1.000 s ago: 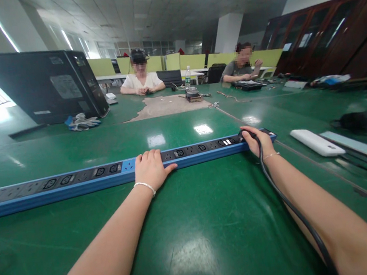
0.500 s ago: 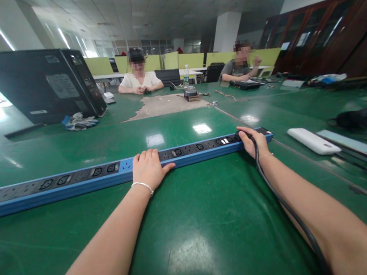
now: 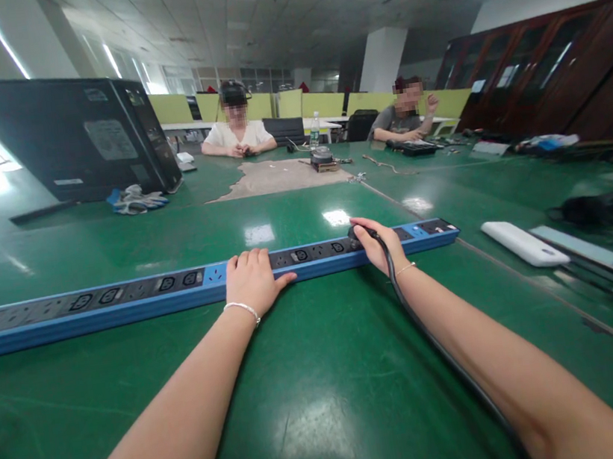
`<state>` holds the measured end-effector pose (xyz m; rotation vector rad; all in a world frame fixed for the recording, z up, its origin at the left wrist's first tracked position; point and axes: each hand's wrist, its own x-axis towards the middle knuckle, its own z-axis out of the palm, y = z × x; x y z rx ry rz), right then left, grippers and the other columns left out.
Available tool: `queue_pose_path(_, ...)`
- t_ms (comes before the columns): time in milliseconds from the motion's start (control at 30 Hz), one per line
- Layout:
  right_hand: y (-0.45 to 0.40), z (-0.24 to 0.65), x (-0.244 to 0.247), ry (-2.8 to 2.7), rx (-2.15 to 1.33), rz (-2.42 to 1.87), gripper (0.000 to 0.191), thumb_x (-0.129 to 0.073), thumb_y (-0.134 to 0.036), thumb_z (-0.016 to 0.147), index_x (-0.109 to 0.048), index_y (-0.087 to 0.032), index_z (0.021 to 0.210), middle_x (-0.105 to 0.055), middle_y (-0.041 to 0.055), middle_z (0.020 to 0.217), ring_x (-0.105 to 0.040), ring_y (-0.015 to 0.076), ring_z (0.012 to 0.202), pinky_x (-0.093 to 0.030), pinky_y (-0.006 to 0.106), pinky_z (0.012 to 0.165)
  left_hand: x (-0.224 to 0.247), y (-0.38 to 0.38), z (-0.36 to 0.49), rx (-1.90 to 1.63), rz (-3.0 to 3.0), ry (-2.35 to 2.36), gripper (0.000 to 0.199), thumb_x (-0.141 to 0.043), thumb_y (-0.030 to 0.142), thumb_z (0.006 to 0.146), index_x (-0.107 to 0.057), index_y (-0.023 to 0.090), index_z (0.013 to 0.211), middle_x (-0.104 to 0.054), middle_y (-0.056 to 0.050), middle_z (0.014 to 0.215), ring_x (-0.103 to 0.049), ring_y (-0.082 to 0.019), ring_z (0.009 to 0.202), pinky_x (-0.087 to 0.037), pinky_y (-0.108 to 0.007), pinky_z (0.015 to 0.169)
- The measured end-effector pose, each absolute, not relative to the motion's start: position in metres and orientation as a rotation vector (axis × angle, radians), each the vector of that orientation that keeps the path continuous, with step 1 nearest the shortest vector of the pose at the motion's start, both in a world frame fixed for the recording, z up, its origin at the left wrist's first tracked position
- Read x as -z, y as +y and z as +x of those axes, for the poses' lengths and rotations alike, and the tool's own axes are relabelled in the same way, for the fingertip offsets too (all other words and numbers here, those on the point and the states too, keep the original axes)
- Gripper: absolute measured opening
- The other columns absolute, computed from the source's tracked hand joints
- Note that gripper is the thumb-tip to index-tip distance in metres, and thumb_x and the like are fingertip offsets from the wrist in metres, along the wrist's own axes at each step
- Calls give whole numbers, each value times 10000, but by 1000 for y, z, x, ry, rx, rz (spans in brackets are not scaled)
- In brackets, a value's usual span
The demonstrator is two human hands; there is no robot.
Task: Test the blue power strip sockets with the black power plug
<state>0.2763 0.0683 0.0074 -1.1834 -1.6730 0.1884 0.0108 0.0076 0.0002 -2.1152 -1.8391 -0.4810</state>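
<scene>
Closed around a black plug [image 3: 353, 236], the right hand [image 3: 382, 253] has shifted left along the blue power strip [image 3: 154, 316], placing the plug at different sockets; seating is unclear. Left hand [image 3: 251, 282] clasps the strip, which runs from the left edge past centre.

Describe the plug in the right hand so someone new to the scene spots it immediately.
Across the green table runs a long blue power strip with black sockets. The left hand rests near its middle; further right, the right hand grips a black plug at the strip's top. Unlike the sockets beside it, it trails a thick black cable toward the lower right.
</scene>
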Motion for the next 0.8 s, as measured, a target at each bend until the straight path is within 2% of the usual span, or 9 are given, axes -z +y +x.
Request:
queue_pose_path(167,66,279,-2,-1688,-135,-1252,375,-472,-432,836,-674,-190,1038,-690,73,1018,-620,218,977,-463,365,889,0,7,11,493,-2115,-1833,723,-422,688,758,-506,100,1170,-588,-174,1143,-498,-313,1090,-313,-424,944)
queue_pose_path(367,56,272,-1,-1702,-39,-1403,341,-444,-380,845,-675,-214,1034,-711,54,948,-653,212,874,-494,340,816,0,7,11,498,-2112,-1832,718,-422,685,762,-501,106,1179,-579,-170,1167,-489,-308,1106,-309,-416,951)
queue_pose_path(800,49,269,1,-1854,140,-1394,308,-436,-313,861,-647,-234,1071,-676,32,1087,-630,215,966,-453,387,929,0,8,11,510,-2122,-1856,722,-439,689,748,-511,106,1168,-581,-170,1170,-487,-308,1111,-304,-414,959)
